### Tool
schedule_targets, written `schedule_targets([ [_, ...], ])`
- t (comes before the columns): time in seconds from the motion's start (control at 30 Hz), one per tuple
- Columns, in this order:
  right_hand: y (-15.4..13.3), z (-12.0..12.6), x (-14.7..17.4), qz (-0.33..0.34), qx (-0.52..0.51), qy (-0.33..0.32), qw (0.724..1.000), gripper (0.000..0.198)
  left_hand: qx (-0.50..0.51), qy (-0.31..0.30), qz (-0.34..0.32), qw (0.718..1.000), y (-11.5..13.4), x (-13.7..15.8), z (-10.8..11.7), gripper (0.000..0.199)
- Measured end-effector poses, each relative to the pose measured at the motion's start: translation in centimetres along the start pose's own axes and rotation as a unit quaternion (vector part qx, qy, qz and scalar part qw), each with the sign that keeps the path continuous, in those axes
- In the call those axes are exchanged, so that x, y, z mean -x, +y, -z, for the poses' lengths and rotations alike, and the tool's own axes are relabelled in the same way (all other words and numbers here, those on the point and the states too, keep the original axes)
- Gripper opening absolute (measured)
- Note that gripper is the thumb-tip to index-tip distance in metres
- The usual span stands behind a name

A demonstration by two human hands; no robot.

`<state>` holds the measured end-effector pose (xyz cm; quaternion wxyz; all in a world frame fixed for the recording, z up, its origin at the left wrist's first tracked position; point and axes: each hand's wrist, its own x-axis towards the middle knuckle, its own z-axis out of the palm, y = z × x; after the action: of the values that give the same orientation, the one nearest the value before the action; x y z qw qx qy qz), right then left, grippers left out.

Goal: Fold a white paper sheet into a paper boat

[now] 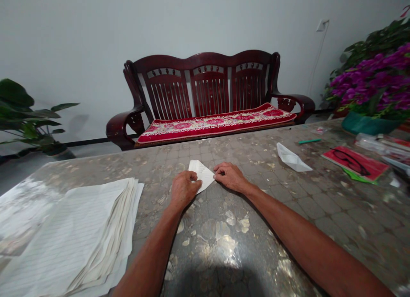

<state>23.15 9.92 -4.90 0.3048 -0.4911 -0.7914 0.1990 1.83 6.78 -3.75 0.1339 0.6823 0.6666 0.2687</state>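
Observation:
A small folded piece of white paper [204, 176] lies on the patterned tabletop between my two hands. My left hand [185, 186] grips its left side, thumb on top and fingers curled. At the paper's right corner, my right hand [231, 176] pinches the tip between thumb and fingers. Part of the paper's left edge is hidden under my left hand. Off to the right sits a folded white paper boat [293, 158], apart from both hands.
A stack of lined paper sheets [86, 228] lies at the left. At the right are a green pen [309, 141], glasses [350, 160] on a red booklet [373, 165] and purple flowers [378, 81] in a teal pot. A wooden bench [209, 87] stands beyond the table.

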Motion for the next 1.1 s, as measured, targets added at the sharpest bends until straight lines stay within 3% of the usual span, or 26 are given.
schedule_targets([
  [0.53,0.0,-0.1,0.1,-0.006,0.007,0.004,1.0,0.01,-0.009,0.021,-0.013,1.0,-0.4,-0.2,0.0,0.015],
  [0.8,-0.1,0.0,0.2,0.004,0.011,0.001,1.0,0.01,0.032,-0.002,-0.023,0.999,-1.7,-0.1,0.1,0.02],
  [1.1,0.5,-0.2,0.1,0.041,0.008,-0.003,0.999,0.008,0.03,-0.017,-0.016,0.999,-1.1,-0.1,0.5,0.016],
])
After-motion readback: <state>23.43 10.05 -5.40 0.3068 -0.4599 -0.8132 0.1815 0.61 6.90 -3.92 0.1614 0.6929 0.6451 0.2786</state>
